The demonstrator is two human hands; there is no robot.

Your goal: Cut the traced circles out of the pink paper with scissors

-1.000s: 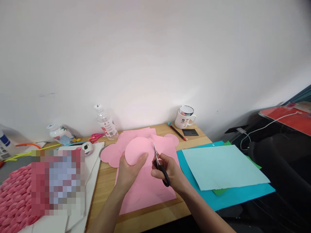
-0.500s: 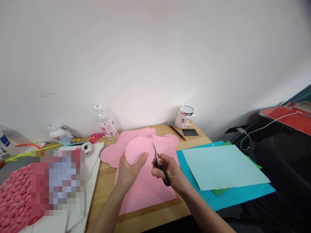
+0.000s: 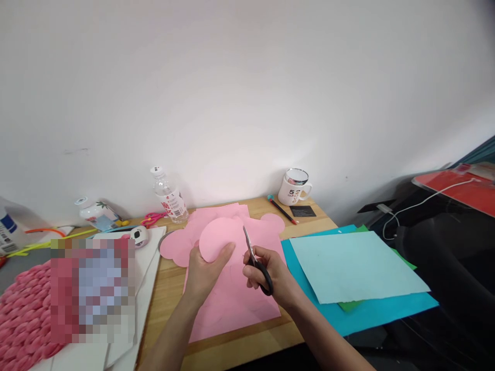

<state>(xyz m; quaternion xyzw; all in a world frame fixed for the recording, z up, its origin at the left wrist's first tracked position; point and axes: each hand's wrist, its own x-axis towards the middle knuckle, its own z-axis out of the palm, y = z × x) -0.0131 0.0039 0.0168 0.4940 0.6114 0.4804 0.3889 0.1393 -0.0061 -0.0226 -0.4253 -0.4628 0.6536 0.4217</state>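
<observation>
Flanking the pink disc's [image 3: 217,238] edge, scissors [image 3: 250,248] point wallward.

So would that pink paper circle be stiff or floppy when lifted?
Probably fairly stiff: gripped near its lower edge by the left hand, the pink paper circle shows no obvious droop. It looks thin, so it's likely light and might crease easily.

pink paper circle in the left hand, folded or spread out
Spread out: the pink paper circle, pinched in the left hand, shows a broad rounded face with no visible fold.
</observation>
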